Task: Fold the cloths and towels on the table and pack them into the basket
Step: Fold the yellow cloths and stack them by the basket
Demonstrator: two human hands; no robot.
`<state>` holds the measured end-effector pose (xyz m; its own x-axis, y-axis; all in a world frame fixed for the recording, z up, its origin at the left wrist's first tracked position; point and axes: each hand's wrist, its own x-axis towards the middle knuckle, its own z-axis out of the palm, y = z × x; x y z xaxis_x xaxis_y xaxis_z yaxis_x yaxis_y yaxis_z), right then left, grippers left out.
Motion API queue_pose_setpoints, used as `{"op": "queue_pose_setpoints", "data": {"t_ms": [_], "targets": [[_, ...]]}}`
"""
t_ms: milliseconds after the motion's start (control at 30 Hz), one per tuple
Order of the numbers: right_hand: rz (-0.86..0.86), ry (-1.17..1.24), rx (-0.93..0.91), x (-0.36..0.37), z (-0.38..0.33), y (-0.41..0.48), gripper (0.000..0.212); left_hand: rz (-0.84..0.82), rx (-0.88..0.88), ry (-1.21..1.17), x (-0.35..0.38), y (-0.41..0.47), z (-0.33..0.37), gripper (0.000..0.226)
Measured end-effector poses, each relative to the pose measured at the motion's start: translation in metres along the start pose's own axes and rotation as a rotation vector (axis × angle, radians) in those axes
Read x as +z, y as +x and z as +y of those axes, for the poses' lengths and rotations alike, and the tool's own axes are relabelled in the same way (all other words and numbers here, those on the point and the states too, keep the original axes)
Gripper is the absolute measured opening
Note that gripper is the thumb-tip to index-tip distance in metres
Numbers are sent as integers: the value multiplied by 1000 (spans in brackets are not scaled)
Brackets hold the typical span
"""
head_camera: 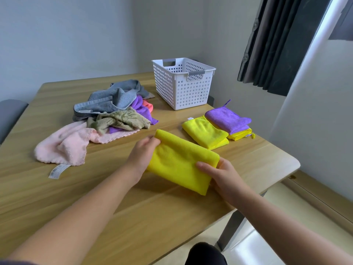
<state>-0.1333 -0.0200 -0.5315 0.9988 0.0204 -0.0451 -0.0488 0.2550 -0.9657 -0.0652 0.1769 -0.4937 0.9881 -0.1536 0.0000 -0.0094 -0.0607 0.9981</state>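
Note:
A folded yellow cloth [179, 163] lies in front of me on the wooden table [133, 217]. My left hand [142, 155] grips its left edge and my right hand [222, 176] pinches its right corner. Behind it lie a folded yellow cloth [205, 133] and a folded purple cloth [227, 119] stacked on another yellow one. An unfolded heap lies at the left: a grey towel [112, 98], an olive towel [120, 119], purple cloths, a coral one and a pink towel [66, 144]. The white perforated basket [181, 88] stands at the back and looks empty.
The table's right edge and rounded corner [294, 165] are close to the folded stack. A dark curtain [277, 44] hangs at the right by a white wall. A grey chair [9, 113] sits at the far left. A knee shows below the table's front edge.

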Motion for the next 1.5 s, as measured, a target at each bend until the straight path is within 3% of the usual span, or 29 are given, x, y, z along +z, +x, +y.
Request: {"op": "queue_pose_setpoints", "data": {"t_ms": [67,167,333,533,667,767,833,900,967,1067,1300,1400,1500], "targets": [[65,7,3,-11,-5,6,76,-148,64,17,6,11,0,5],[118,-22,-31,-28,-18,13,33,-283,182,190,7,28,-5,17],[28,-301,-201,-46,-43,25,16,-370,342,533,12,65,13,25],[116,-755,-552,-50,-85,58,11,-136,695,957,38,120,58,24],[67,-1074,-669,-59,-97,87,36,-35,844,1202,60,160,57,18],[17,-1406,-867,-65,-98,103,39,74,902,1267,76,184,44,32],[-8,-1616,-1066,-73,-96,113,30,141,997,1239,85,196,37,40],[-2,-1687,-1142,-80,-88,121,16,190,1022,1239,92,203,33,42],[0,-1695,-1084,-86,-71,127,17,126,979,1289,95,209,18,45],[-78,-1732,-931,-92,-38,128,36,-147,863,1423,93,209,-18,43],[-253,-1667,-599,-97,-26,125,50,-343,899,1571,82,223,-27,53],[-332,-1611,-531,-92,-38,117,61,-367,665,1584,83,213,-20,70],[-281,-1432,-410,-81,-60,116,62,-210,384,1451,81,189,-17,72]]}}
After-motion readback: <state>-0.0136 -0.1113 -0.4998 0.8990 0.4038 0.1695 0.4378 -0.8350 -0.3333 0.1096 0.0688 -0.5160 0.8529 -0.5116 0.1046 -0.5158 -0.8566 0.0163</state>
